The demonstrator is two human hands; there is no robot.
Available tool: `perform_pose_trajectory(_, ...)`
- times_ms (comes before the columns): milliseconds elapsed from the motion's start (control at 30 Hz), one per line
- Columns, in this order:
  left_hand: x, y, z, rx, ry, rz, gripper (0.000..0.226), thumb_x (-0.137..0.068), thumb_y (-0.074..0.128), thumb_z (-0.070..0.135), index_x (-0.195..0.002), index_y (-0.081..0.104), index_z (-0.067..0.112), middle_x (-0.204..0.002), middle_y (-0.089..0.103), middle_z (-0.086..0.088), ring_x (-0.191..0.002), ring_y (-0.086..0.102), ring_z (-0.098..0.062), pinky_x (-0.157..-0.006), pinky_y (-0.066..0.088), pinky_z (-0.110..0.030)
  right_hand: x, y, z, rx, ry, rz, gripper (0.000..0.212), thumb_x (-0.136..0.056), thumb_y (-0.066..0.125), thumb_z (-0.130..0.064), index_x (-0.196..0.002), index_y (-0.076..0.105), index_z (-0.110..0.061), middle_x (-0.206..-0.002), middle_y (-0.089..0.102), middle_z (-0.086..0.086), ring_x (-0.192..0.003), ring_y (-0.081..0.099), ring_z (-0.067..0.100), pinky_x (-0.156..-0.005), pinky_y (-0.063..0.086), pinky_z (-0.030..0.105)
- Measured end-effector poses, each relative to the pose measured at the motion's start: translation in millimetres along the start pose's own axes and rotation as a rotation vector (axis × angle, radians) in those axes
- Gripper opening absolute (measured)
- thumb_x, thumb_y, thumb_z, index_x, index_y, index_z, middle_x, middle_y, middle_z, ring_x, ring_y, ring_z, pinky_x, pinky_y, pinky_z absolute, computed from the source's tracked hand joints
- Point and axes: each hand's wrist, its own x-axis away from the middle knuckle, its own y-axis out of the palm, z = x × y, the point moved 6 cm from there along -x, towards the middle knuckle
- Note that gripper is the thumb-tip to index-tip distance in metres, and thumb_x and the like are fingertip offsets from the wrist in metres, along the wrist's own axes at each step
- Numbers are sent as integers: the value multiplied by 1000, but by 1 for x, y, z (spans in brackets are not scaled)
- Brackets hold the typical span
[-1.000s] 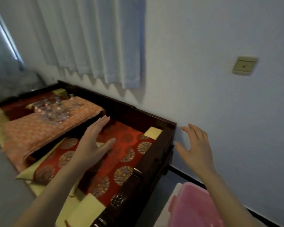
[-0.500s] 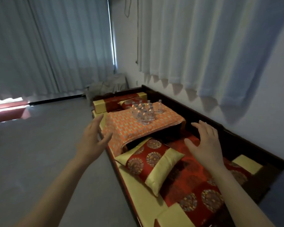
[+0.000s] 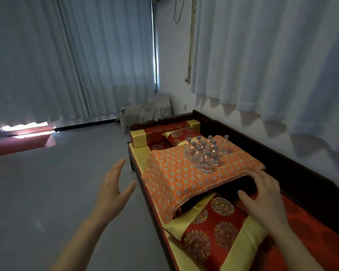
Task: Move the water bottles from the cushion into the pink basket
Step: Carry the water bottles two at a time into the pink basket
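A tight cluster of small clear water bottles [image 3: 205,153] stands upright on the orange patterned cushion [image 3: 186,177], well beyond both hands. The left hand [image 3: 114,189] hovers beside that cushion, fingers spread and empty; the right hand [image 3: 262,196] hangs at its near edge, also spread, holding nothing. The bottles look light, smooth and tippy on the soft cushion; each is probably best gripped around its body.
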Motion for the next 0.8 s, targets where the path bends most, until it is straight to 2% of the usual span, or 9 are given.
perform_pose_trajectory(167,-88,21,-42,12,-14,-10,73,-85,69,19,-147,30,15,-150,37,-7,-137,36,-21,-108,30,-34,-88,58,-23,0,-31,14,57,-79,71,-30,-131,50,-22,-138,47,5,-130,33,26,-105,33,44)
perform_pose_trajectory(300,-143,33,-84,25,-35,-20,72,-85,69,17,-146,32,10,-150,38,-10,-138,35,-23,-111,27,-34,-138,109,-44,18,-51,-36,56,-77,73,-25,-128,52,-17,-135,50,9,-128,39,32,-102,32,42)
perform_pose_trajectory(400,-180,45,-112,22,-62,-39,72,-86,67,22,-147,30,13,-152,35,-8,-139,33,-22,-111,27,-35,-169,142,-60,35,-89,-46,58,-76,76,-29,-128,52,-17,-136,49,11,-129,40,33,-104,32,44)
perform_pose_trajectory(500,-225,67,-147,13,-47,-94,76,-85,69,28,-148,29,14,-152,35,-8,-138,34,-23,-109,29,-35,-196,185,-67,53,-35,-56,64,-75,75,-34,-131,49,-18,-140,45,9,-132,36,31,-104,32,46)
perform_pose_trajectory(667,-307,121,-197,45,2,-316,82,-76,75,36,-145,35,16,-146,43,-7,-132,42,-23,-104,37,-39,-221,249,-61,22,158,-46,69,-73,78,-32,-134,49,-16,-140,46,9,-129,39,31,-104,33,40)
perform_pose_trajectory(800,-366,169,-216,232,-31,-553,77,-70,82,32,-136,44,21,-128,57,0,-110,55,-13,-86,45,-28,-230,285,-54,-90,363,-54,67,-74,79,-23,-134,48,-16,-134,49,10,-125,45,26,-95,35,28)
